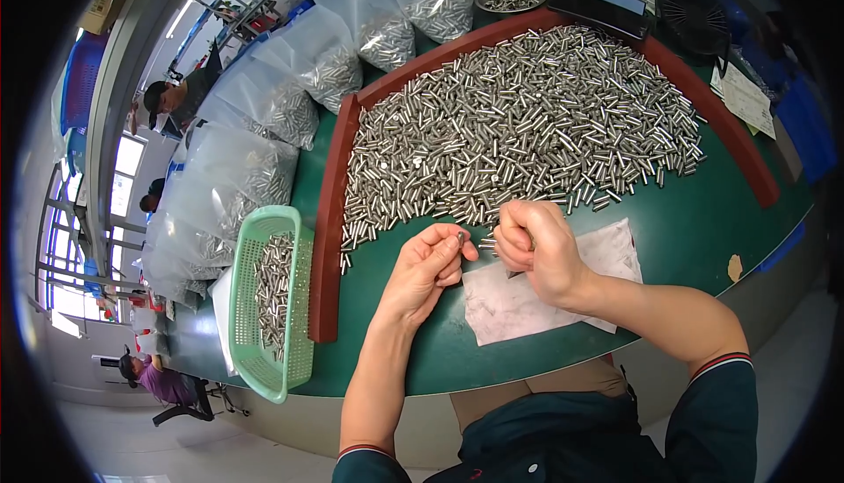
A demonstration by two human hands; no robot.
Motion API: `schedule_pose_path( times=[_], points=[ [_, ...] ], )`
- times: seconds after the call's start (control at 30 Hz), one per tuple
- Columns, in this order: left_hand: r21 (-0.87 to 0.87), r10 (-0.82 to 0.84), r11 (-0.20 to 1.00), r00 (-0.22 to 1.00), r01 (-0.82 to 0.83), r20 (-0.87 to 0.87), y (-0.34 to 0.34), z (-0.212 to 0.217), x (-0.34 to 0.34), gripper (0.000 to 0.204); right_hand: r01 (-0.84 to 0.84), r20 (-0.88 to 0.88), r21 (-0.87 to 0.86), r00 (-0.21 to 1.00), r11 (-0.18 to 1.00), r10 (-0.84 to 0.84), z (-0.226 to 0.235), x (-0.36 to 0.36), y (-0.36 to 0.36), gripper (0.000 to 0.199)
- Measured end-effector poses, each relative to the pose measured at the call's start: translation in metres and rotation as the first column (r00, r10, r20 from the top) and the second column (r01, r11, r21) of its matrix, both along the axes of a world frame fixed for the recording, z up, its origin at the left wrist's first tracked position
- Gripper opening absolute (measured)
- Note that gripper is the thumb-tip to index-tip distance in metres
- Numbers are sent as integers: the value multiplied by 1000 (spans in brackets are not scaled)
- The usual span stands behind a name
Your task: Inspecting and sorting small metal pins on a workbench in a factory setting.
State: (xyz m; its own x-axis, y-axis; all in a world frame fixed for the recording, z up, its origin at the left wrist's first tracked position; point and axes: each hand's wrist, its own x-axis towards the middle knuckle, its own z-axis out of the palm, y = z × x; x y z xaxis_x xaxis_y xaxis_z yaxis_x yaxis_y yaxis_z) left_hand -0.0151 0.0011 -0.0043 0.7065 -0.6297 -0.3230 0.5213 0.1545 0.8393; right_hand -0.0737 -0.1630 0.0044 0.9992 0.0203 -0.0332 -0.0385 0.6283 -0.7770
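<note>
So we've got our left hand (426, 268) mostly closed, thumb and fingertips pinching one small metal pin (461, 238) just on the near side of the big pile of pins (519, 123). Our right hand (541, 241) is just to the right, fingers curled into a fist, and we honestly can't tell what's tucked inside it.

The pins are short, shiny, silvery cylinders, heaped loose on a smooth green worktop (369, 329) and fenced in by reddish-brown rails (328, 237). Under the right hand there's a pale, smudgy cloth (501, 312) lying flat. Over on the left we have a light green plastic basket (301, 298) with holey walls and more pins in it. Clear, crinkly plastic bags (330, 74) full of metal pieces line the left and far sides, and a round metal bowl (514, 11) sits at the far edge. Far right, we spot a paper sheet (745, 101) with print too small to read.
</note>
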Motion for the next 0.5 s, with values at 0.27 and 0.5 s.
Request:
schedule_pose_path(
  times=[0.27,0.5],
  points=[
    [656,-505,733,503,-180,702,-14,12,-30,8,17,47,-6,999,1000,-17,3,1,-5,35],
    [645,-448,735,566,-208,692,-15,9,-31,9,18,70,26,997,999,-20,2,-1,-2,35]
  ],
)
